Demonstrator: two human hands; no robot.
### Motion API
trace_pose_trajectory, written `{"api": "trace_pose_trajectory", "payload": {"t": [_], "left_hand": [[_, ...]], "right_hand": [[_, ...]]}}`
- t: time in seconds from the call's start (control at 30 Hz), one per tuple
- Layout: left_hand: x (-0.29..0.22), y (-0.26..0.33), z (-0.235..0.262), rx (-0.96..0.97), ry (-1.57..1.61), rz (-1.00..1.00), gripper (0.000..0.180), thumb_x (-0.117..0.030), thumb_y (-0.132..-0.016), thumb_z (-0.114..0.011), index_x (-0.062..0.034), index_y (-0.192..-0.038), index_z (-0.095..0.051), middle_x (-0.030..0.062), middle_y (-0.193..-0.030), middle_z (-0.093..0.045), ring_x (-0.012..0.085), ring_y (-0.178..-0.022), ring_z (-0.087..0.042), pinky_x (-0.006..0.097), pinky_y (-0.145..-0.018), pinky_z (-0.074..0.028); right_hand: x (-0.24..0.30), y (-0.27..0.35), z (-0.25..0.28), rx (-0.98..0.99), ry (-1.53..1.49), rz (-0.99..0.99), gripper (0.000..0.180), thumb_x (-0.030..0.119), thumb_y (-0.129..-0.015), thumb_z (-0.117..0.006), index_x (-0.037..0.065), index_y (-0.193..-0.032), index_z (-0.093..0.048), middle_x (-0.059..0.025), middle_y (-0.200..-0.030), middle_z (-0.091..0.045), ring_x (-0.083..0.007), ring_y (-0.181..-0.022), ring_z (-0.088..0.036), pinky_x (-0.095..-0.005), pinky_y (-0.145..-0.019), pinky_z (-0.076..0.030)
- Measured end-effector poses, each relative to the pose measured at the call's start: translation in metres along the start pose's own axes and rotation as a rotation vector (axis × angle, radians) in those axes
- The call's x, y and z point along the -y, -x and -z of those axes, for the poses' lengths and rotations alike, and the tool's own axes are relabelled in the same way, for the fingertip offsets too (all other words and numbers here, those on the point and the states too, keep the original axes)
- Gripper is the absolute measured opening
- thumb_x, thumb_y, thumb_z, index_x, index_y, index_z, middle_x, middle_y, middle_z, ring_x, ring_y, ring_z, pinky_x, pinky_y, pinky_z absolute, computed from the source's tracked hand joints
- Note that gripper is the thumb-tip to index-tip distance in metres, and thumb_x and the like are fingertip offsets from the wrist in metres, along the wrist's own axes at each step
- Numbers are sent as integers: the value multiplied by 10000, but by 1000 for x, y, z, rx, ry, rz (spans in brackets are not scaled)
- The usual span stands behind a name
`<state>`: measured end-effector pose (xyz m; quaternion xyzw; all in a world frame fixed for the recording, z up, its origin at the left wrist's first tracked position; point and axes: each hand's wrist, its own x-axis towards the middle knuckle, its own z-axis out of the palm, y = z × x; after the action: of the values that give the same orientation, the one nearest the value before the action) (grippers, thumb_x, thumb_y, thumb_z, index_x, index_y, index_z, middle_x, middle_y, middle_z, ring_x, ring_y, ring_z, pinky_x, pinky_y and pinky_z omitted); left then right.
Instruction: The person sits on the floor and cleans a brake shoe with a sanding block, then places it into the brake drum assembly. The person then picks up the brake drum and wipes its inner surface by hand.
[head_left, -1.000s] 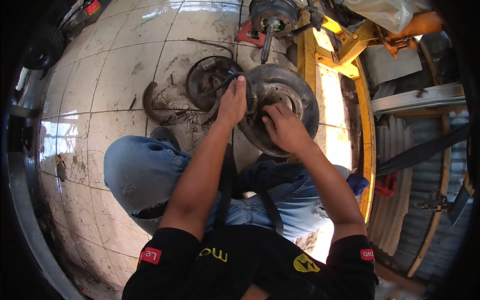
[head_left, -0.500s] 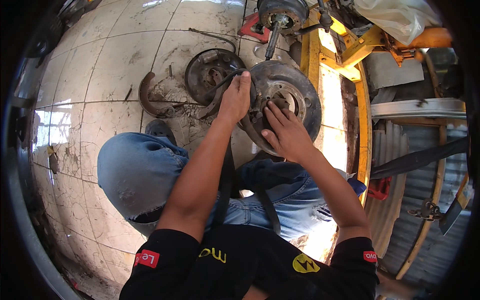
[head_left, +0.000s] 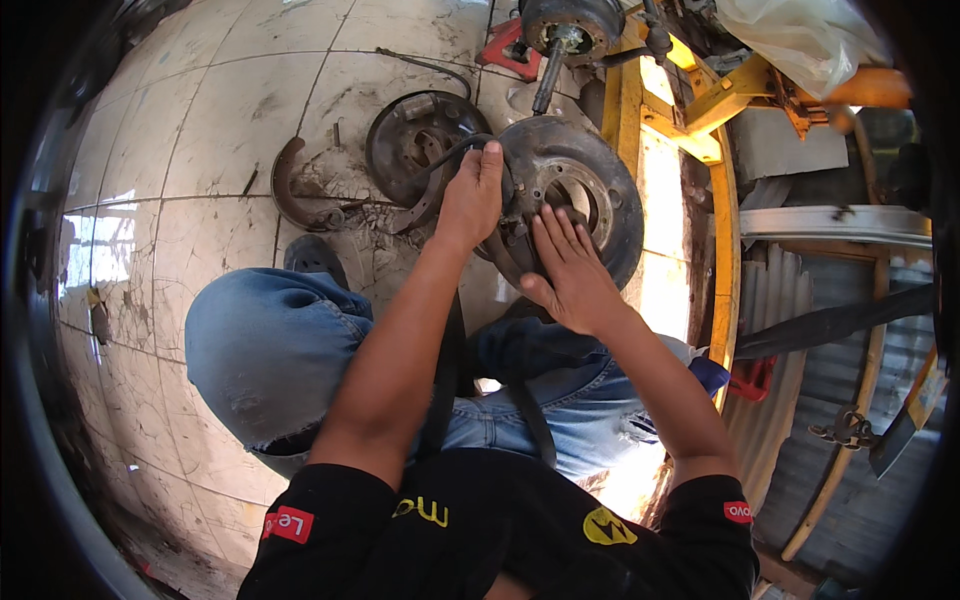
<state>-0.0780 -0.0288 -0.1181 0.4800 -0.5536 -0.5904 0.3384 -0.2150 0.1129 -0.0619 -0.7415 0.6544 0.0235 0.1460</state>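
Note:
A large dark round brake backing plate [head_left: 615, 180] is held tilted before me, with a ring of holes round its centre opening. My left hand [head_left: 468, 205] is closed at the plate's left edge, thumb up; its fingertips are hidden, along with part of what they grip. A curved brake shoe [head_left: 429, 200] shows just left of that hand. Fingers stretched and slightly apart, my right hand [head_left: 575, 275] lies against the lower middle of the plate, by a dark curved piece [head_left: 510, 262]. Behind, a second backing plate [head_left: 385, 150] rests on the tiled floor.
Another curved brake shoe [head_left: 287, 185] lies on the floor at left. A drum with a shaft [head_left: 575, 30] stands at the far side, near a red stand [head_left: 510, 50]. The yellow metal frame [head_left: 726, 270] runs along the right, before corrugated sheets [head_left: 770, 350].
My right hand has shifted slightly down and right on the plate, its fingers straighter. The left hand keeps nearly the same place. The whole view has tilted a little.

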Motion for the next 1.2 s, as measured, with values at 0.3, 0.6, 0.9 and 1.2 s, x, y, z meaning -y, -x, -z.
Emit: {"api": "trace_pose_trajectory", "payload": {"t": [0.3, 0.6, 0.9, 1.2], "left_hand": [[3, -3, -2, 33, -33, 105, 801, -656, -992, -237, 22, -1307, -526, 288, -1247, -588, 446, -1230, -517, 441, -1028, -394], [-5, 1, -4, -76, -40, 70, 790, -642, -997, -259, 31, -1296, -546, 265, -1263, -588, 417, -1207, -539, 432, -1023, -395], [6, -1, -7, -49, -60, 26, 778, -637, -1002, -253, 34, -1253, -556, 256, -1197, -607, 407, -1139, -565, 440, -999, -404], [9, -2, -10, -59, -27, 14, 753, -619, -1009, -273, 44, -1217, -563, 253, -1179, -608, 397, -1132, -563, 428, -994, -402]], "right_hand": [[-3, 23, -7, 58, 30, -70, 868, 656, -978, -251, -13, -1530, -209, -201, -1602, -192, -368, -1493, -141, -469, -1211, -128], [-6, 46, -13, -8, -4, -204, 860, 634, -985, -292, -33, -1521, -211, -253, -1586, -194, -402, -1479, -175, -504, -1191, -177], [-16, 42, -12, -29, 15, -288, 872, 635, -981, -302, -43, -1520, -201, -258, -1582, -202, -416, -1472, -184, -499, -1192, -181], [-21, 40, -8, -77, 58, -352, 856, 636, -982, -288, -34, -1513, -236, -253, -1580, -210, -397, -1473, -198, -502, -1191, -191]]}}
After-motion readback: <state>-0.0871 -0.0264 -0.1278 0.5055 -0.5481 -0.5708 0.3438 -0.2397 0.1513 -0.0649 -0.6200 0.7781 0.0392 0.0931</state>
